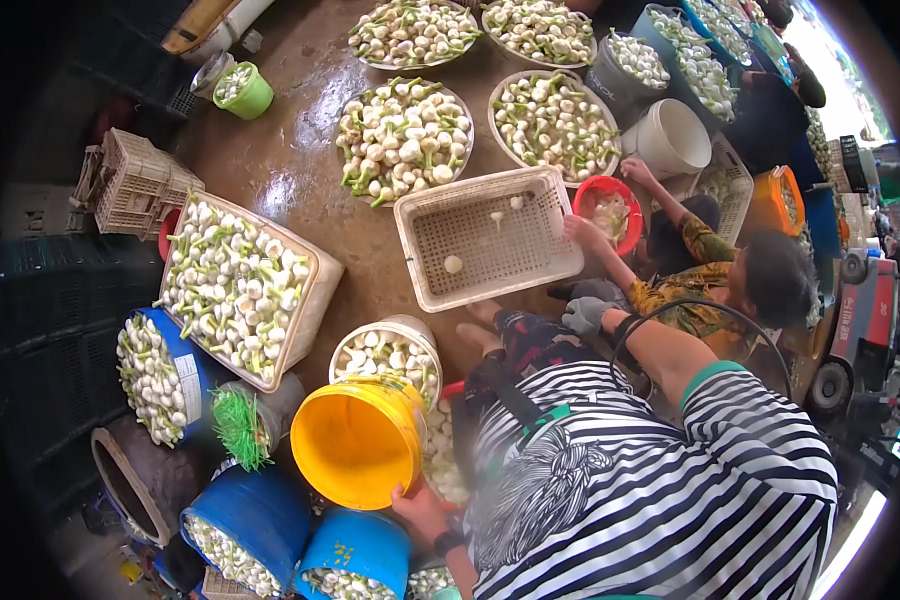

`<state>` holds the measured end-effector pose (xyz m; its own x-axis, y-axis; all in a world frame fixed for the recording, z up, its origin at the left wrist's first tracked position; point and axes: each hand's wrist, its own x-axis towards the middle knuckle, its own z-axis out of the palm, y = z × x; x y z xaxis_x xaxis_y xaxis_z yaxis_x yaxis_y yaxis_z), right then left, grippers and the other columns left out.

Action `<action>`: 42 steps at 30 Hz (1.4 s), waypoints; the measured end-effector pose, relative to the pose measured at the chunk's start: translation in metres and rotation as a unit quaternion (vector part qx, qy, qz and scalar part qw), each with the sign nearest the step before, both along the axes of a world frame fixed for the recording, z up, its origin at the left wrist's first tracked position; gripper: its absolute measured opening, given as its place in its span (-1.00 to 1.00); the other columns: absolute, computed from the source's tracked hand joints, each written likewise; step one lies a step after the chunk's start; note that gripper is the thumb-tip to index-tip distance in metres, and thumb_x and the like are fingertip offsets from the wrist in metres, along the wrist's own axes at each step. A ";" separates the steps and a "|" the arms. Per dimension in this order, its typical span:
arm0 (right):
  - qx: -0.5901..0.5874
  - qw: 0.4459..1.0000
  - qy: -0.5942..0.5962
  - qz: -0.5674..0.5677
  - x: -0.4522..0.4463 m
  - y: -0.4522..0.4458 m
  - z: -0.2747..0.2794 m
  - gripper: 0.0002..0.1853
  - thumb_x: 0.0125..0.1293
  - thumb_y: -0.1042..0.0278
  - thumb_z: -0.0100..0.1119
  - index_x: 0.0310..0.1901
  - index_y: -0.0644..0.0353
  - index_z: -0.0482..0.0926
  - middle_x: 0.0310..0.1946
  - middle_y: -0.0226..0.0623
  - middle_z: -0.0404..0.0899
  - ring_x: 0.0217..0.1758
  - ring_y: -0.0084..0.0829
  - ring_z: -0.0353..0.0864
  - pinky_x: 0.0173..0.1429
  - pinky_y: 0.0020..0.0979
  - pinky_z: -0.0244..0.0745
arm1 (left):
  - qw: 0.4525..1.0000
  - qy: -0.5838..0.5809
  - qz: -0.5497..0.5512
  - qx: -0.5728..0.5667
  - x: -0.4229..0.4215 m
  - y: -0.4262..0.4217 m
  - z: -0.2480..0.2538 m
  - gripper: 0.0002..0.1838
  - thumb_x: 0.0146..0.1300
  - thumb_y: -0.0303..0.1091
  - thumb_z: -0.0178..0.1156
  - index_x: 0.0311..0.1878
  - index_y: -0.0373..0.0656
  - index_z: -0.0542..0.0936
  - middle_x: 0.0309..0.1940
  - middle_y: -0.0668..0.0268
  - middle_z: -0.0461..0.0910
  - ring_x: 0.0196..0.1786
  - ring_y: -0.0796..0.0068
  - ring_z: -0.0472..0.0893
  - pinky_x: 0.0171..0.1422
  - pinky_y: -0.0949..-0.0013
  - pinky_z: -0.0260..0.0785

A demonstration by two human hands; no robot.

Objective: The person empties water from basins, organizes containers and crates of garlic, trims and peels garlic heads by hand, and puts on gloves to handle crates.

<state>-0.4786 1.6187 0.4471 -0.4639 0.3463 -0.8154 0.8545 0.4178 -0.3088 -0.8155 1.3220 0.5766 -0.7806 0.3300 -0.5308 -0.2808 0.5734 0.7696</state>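
My bare left hand [422,508] grips the edge of a yellow bucket [355,445]. The bucket is tilted, and no contents show inside. Behind it stands a white bucket [432,345] of garlic bulbs [395,362]. My right hand [588,315], in a grey glove, is held above my legs with its fingers curled; whatever they may hold is hidden. Beyond my feet lies a cream plastic crate [410,225] with a few loose bulbs on its mesh floor.
Beside me a co-worker [690,270] has both hands near a red basin [630,235]. Round tubs of garlic [405,140] stand ahead. To the left are a full crate [315,310], blue barrels [255,520] and a green bucket [255,100]. A red vehicle [855,320] stands at right.
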 end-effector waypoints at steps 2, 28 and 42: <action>-0.009 0.996 -0.039 -0.084 0.000 0.006 0.004 -0.68 0.23 0.18 -0.15 -0.17 0.11 0.57 -0.12 -0.10 0.51 -0.01 -0.09 0.50 0.03 -0.22 0.42 | 0.997 0.040 -0.042 0.055 -0.006 -0.020 -0.037 -0.75 0.14 -0.63 0.08 -0.09 -0.44 0.42 -0.14 0.08 0.52 -0.11 0.31 0.53 0.06 0.32 0.37; -0.036 0.991 -0.085 -0.093 -0.027 0.069 -0.002 -0.51 0.10 0.02 -0.08 -0.09 0.24 0.57 -0.10 0.05 0.54 0.01 -0.02 0.52 0.09 -0.18 0.40 | 0.988 0.059 0.123 0.073 0.040 -0.003 -0.007 -0.79 0.13 -0.66 0.01 -0.14 -0.40 0.45 -0.14 0.07 0.52 -0.08 0.32 0.52 0.08 0.31 0.34; -0.063 0.982 -0.007 -0.178 -0.129 0.079 -0.016 -0.66 0.22 0.16 -0.14 -0.23 0.24 0.53 -0.51 -0.22 0.55 -0.52 -0.28 0.56 -0.40 -0.28 0.44 | 0.788 -0.158 0.461 0.377 -0.009 -0.071 -0.036 -0.49 0.02 -0.51 -0.09 0.12 -0.46 0.28 0.07 0.01 0.36 0.10 0.06 0.43 0.22 0.07 0.33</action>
